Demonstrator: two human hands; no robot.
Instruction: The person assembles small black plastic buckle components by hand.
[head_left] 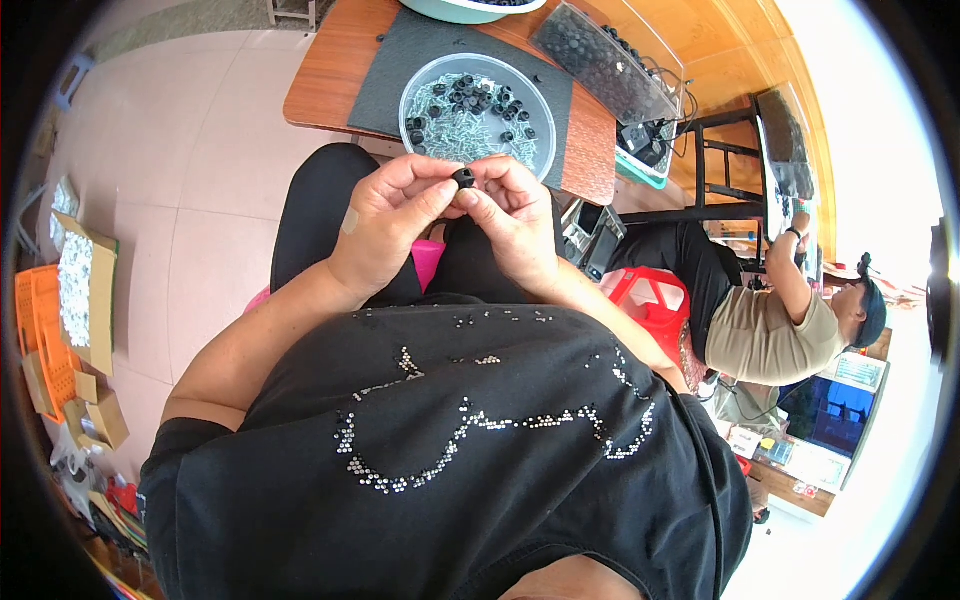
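Observation:
Between the fingertips of both hands is a small black round plastic part point(463, 178), held just off the near rim of a bowl. My left hand point(392, 215) pinches it from the left with thumb and forefinger; a pale plaster strip sits on that hand. From the right, my right hand point(510, 215) closes thumb and fingers on the same part. The clear round bowl point(548, 135) behind them holds many silvery screws point(460, 135) and several black parts like the held one point(470, 95).
The bowl stands on a dark mat point(380, 85) over a brown wooden table point(325, 80). A clear bin of black parts point(610, 65) lies at the far right. A person in a khaki shirt point(765, 335) sits at right, near a red stool point(650, 295). Cardboard boxes point(100, 300) stand left.

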